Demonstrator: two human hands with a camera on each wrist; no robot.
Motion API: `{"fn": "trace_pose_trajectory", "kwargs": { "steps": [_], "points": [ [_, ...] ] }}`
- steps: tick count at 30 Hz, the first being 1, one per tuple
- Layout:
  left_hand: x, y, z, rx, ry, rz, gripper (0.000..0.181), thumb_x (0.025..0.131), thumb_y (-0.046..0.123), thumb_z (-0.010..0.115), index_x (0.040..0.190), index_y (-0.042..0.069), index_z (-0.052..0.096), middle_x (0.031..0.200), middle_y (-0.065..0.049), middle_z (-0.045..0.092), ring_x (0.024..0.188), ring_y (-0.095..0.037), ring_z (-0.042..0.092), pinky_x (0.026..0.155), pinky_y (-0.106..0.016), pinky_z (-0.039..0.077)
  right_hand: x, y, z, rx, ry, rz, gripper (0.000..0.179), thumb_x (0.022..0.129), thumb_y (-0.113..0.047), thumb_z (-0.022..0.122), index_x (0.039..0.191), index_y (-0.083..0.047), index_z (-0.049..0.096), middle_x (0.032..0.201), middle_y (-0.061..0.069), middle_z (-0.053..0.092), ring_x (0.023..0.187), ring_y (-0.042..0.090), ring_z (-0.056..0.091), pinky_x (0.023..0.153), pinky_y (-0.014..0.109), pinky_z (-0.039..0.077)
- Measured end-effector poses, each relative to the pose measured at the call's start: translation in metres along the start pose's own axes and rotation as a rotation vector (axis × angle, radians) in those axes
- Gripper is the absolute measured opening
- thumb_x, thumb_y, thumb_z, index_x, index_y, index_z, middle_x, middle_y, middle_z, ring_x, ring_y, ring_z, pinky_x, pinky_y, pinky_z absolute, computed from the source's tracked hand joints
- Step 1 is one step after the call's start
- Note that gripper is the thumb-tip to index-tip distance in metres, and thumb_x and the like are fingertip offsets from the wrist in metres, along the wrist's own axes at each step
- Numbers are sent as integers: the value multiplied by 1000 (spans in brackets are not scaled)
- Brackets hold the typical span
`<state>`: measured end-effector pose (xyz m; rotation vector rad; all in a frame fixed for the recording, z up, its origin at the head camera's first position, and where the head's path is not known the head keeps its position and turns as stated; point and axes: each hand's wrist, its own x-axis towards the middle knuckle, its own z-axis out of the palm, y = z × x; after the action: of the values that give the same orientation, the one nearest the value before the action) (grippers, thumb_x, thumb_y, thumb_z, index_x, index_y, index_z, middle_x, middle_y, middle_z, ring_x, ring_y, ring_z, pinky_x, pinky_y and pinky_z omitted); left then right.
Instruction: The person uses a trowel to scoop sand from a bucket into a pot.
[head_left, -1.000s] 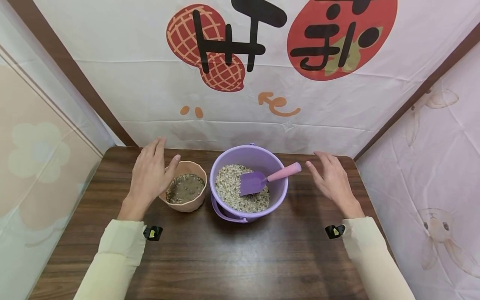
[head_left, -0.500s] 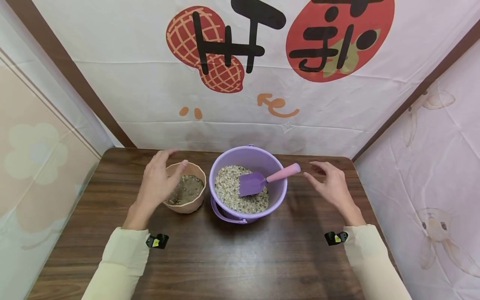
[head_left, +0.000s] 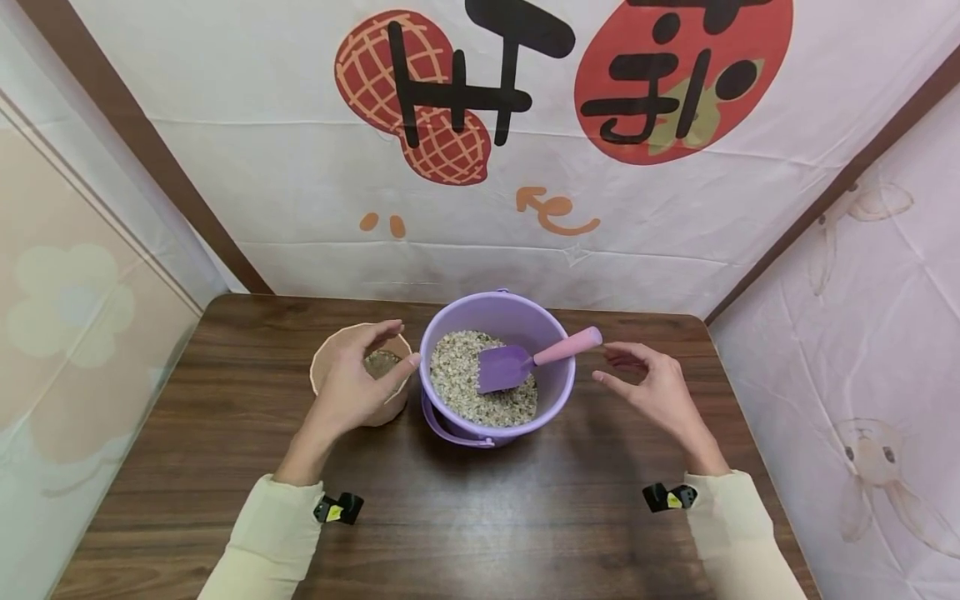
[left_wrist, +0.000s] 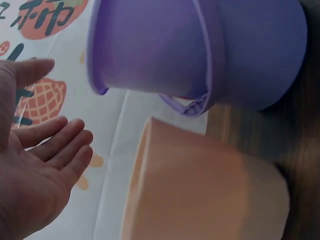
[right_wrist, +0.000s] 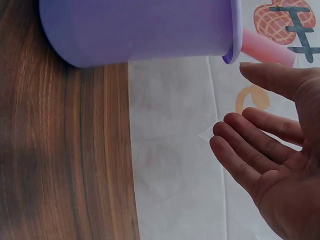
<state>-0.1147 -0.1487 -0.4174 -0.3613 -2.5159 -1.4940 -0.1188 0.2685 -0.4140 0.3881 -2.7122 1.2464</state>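
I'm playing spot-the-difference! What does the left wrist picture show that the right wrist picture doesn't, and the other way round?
Only the left wrist view shows the left hand, the peach pot and the bucket's carrying handle.

Only the right wrist view shows the right hand and the pink scoop handle.

Both show the purple bucket, the wooden table and the white backdrop with its red peanut print.

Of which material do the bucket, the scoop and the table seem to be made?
Bucket: probably plastic, smooth with a soft sheen, evenly purple.
Scoop: likely plastic, smooth; matt purple and pink, no clear metallic shine.
Table: wood or laminate, satin; streaked grain, slight glare; I cannot tell which.
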Motion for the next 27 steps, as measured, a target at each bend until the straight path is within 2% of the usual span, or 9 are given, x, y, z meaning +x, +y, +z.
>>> {"fn": "trace_pose_trajectory", "kwargs": {
  "steps": [4, 11, 18, 22, 27],
  "points": [
    [-4, 2, 9, 5, -84, -33, 75, 85, 30, 83, 147, 2, 50, 145, -17, 54, 137, -38, 46, 114, -54, 36, -4, -3, 1, 60, -17, 17, 45, 83, -15, 87, 122, 0, 69, 111, 17, 72, 103, 30, 70, 89, 24, 56],
    [-5, 1, 16, 63, -152, -41, 104, 71, 43, 91, 155, 10, 40, 154, -11, 46, 141, -35, 41, 114, -57, 33, -6, -6, 2, 141, -51, 34, 48, 82, -15, 87, 123, 0, 68, 112, 13, 71, 104, 30, 69, 93, 36, 55],
    [-4, -3, 22, 22, -239, -39, 131, 54, 49, 100, 159, 15, 30, 158, -9, 38, 145, -33, 35, 115, -59, 30, 3, -16, -1, 195, -76, 35, 55, 80, -13, 89, 128, 1, 65, 116, 15, 70, 106, 31, 69, 95, 37, 55],
    [-2, -6, 27, -24, -274, -6, 138, 49, 49, 102, 161, 15, 27, 159, -8, 35, 145, -29, 33, 117, -58, 28, 12, -21, -3, 193, -84, 21, 60, 77, -11, 90, 130, 2, 63, 119, 14, 69, 105, 29, 69, 93, 37, 56],
    [-1, -6, 30, -61, -275, 15, 139, 49, 45, 103, 161, 14, 26, 159, -8, 35, 145, -27, 33, 118, -57, 26, 25, -24, -4, 127, -99, -8, 65, 76, -16, 92, 132, 0, 64, 122, 14, 69, 107, 28, 69, 92, 40, 56]
  ]
}}
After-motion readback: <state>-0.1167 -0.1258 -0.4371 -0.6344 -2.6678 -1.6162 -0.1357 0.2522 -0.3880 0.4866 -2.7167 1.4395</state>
